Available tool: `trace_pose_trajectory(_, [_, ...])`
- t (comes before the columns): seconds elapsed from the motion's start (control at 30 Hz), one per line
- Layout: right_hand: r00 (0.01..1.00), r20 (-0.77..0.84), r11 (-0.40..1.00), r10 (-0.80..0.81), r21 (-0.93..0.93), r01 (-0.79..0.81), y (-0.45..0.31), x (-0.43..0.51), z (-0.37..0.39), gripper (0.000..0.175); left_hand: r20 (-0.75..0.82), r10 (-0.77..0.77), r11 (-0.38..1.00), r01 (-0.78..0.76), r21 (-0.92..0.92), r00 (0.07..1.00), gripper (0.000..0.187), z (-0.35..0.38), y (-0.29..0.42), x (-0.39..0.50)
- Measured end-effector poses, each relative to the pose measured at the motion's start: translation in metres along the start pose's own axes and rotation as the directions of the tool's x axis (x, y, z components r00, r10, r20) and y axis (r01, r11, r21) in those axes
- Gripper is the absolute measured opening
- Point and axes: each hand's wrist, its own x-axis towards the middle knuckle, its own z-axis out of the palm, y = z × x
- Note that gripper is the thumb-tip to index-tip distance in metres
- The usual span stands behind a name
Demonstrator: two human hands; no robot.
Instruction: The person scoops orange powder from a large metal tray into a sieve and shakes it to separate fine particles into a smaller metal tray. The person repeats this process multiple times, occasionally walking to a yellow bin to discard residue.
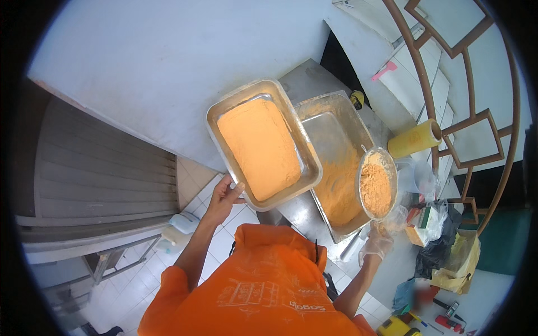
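My left hand grips the near left rim of a rectangular metal tray. Inside it lies a slab coated in orange powder. In a clear plastic glove, my right hand holds a round sieve by its handle. Clumpy orange powder sits in the sieve, which is over the right side of a larger metal pan. Loose orange powder covers the near part of that pan's bottom; its left side is hidden behind the tray.
The pan stands on a metal table. To the right are a yellow roll of plastic film, a clear plastic container, boxes, and a black bag. A brown metal grille rises beyond. A pink spatula lies on white tiles.
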Motion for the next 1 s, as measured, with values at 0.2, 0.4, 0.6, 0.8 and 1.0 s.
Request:
trace_pose_trajectory(0.2, [0.991,0.064,0.993,-0.114,0.002,0.114,0.003,-0.005,0.004,0.025,-0.082,-0.022,1.000,0.021,-0.020,0.996,0.016,-0.011,0.016,-0.002])
trace_pose_trajectory(0.4, [0.988,0.096,0.987,-0.120,-0.095,0.129,0.002,-0.010,0.002,0.019,-0.087,-0.058,0.967,0.034,-0.254,0.995,0.014,-0.020,0.035,-0.021])
trace_pose_trajectory(0.6, [0.989,0.140,0.997,-0.052,-0.054,0.060,0.011,-0.006,0.005,0.015,-0.088,-0.030,0.983,0.013,-0.181,0.996,0.015,-0.031,0.057,-0.041])
trace_pose_trajectory(0.8, [0.991,0.125,0.999,0.040,-0.038,-0.036,0.012,-0.014,0.013,0.014,-0.109,-0.033,0.999,0.034,0.013,0.993,0.017,-0.064,0.079,-0.046])
trace_pose_trajectory(1.0, [0.995,0.065,0.995,0.072,-0.074,-0.067,0.008,-0.041,0.015,0.021,-0.140,-0.029,0.990,0.048,0.133,0.990,0.020,-0.087,0.093,-0.042])
